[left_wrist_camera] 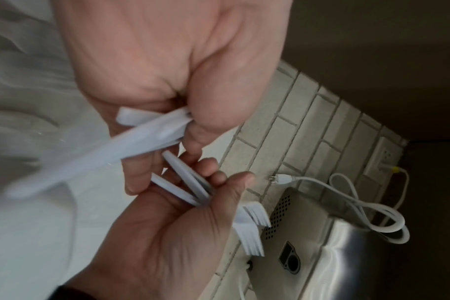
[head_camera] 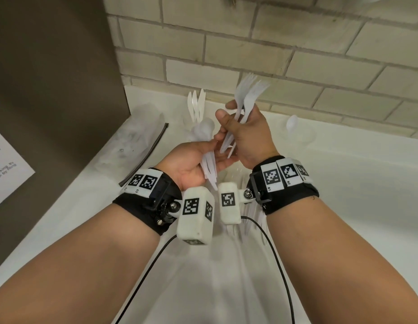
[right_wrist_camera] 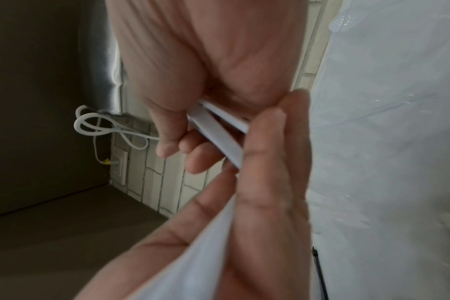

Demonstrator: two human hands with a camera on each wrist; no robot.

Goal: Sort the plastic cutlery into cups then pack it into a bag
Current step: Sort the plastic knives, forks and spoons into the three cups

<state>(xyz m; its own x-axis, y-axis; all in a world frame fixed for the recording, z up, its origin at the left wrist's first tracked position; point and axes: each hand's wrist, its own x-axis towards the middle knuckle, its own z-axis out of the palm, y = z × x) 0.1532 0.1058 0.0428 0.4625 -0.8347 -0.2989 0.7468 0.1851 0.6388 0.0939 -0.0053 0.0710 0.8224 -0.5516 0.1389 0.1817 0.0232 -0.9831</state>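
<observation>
A bunch of white plastic forks (head_camera: 244,106) is held in the right hand (head_camera: 247,134), with the fingers curled round the handles and the prongs pointing up toward the brick wall (head_camera: 297,50). A bunch of white plastic spoons (head_camera: 207,150) is held in the left hand (head_camera: 191,167), with the thumb and fingers wrapped round the handles (the bowls point up and away). Both hands are kept close together above the white counter (head_camera: 343,183).

More cutlery is seen behind the hands: white knives (head_camera: 196,104) stand upright in a clear cup (head_camera: 191,129), and one spoon (head_camera: 292,123) sits in another clear cup (head_camera: 301,134) to the right. A clear bag (head_camera: 131,139) with a dark zip strip (head_camera: 147,150) is laid at the left of the counter.

The cutlery is judged to be very light, thin and smooth. It is a bit bendy, and a fork prong could be snapped if it is squeezed hard. The pieces slide on each other, so a bunch can fan out and slip. The best hold is thought to be round the middle of the handles, with all pieces lined up.

Small letters R1 and R2 can be read on the right wrist band (head_camera: 285,176), beside black and white square codes. Writing is seen on a white paper (head_camera: 7,169) at the left, but it is too blurred to be read. No brand is seen.
</observation>
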